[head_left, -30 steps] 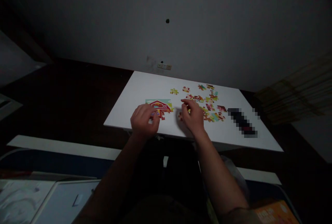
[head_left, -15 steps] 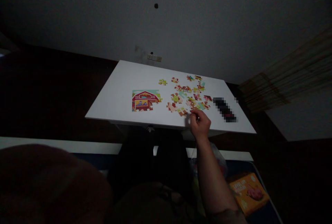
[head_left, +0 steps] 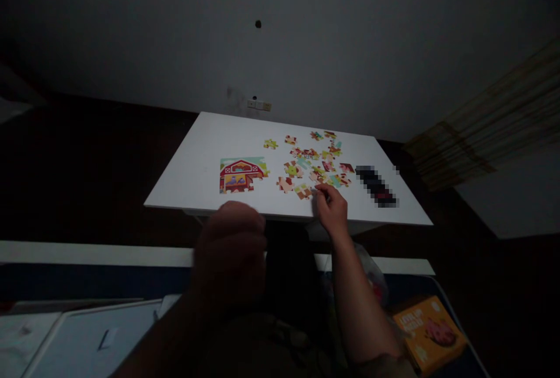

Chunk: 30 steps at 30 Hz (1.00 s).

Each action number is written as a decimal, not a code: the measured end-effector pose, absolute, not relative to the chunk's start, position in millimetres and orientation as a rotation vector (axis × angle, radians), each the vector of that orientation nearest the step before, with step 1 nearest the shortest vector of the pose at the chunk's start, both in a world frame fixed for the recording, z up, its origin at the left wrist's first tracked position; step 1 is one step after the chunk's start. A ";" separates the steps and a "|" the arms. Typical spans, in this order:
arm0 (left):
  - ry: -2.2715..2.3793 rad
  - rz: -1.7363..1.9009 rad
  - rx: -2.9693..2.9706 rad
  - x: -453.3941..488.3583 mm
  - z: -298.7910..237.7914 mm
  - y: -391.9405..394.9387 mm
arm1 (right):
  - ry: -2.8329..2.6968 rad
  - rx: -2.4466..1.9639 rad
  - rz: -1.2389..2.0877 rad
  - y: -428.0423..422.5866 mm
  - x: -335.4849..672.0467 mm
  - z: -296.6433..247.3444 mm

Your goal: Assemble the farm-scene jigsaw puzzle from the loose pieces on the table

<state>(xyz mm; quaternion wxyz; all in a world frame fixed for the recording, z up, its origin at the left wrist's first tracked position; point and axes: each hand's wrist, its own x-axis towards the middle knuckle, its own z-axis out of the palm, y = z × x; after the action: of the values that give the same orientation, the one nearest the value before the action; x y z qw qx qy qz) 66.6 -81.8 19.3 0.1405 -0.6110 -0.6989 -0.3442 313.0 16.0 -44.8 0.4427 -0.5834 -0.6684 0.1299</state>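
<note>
My right hand rests at the near edge of the white table, its fingers curled and pinched together. Whether anything sits between those fingertips is too small to tell. Just beyond them lie loose jigsaw puzzle pieces, several of them scattered and partly overlapping. My left hand is raised close to the camera, dark and somewhat blurred, closed like a fist, with nothing visible sticking out of it. Past it on the table lies a joined puzzle section showing a red barn, with an uneven lower right edge.
A pixelated dark object lies on the table's right side. On the seat beside me are an orange puzzle box and a clear plastic bag. At lower left lies a pale flat panel. A wall stands behind the table.
My left arm has swung from a dark blur at lower left to the middle, the fist now before the table edge. The right hand stays by the pieces; the view has shifted slightly.
</note>
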 end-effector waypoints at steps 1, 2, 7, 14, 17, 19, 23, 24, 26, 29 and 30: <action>-1.920 -1.073 -1.896 66.7 17.8 -72.1 | -1.653 -1.453 0.335 16.2 314.5 -45.5; -1.807 -1.157 -2.041 66.0 15.3 -60.8 | -1.644 -1.464 0.348 16.2 316.3 -46.4; -1.841 -0.988 -2.295 39.6 -2.9 -0.1 | -1.606 -1.507 0.344 15.9 324.4 -47.3; -2.094 -0.324 -2.339 -10.3 -23.5 51.5 | -1.614 -1.557 0.406 14.6 322.5 -43.3; -2.118 -0.228 -2.354 -14.1 -30.8 65.3 | -1.706 -1.650 0.371 13.0 319.3 -42.6; -2.113 -0.207 -2.353 -13.5 -33.6 70.4 | -1.795 -1.706 0.320 12.4 318.0 -42.3; -2.094 -0.216 -2.338 -12.1 -34.0 71.3 | -1.884 -1.722 0.227 12.2 317.7 -43.1; -2.094 -0.217 -2.337 -12.0 -33.5 70.5 | -1.896 -1.700 0.225 12.2 317.9 -43.5; -2.093 -0.219 -2.342 -12.0 -32.0 68.8 | -1.921 -1.643 0.239 12.1 318.4 -44.0; -2.091 -0.233 -2.349 -11.8 -30.1 67.6 | -1.945 -1.606 0.248 11.8 318.7 -43.6; -2.093 -0.242 -2.349 -11.8 -29.7 67.6 | -1.952 -1.606 0.247 11.8 318.6 -43.0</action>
<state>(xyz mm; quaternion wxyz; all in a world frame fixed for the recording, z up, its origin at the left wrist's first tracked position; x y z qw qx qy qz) -11.8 67.6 -29.7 -0.0067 -0.7444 -0.6633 -0.0767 318.6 11.8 -43.0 0.2964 -0.6039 -0.7341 0.0929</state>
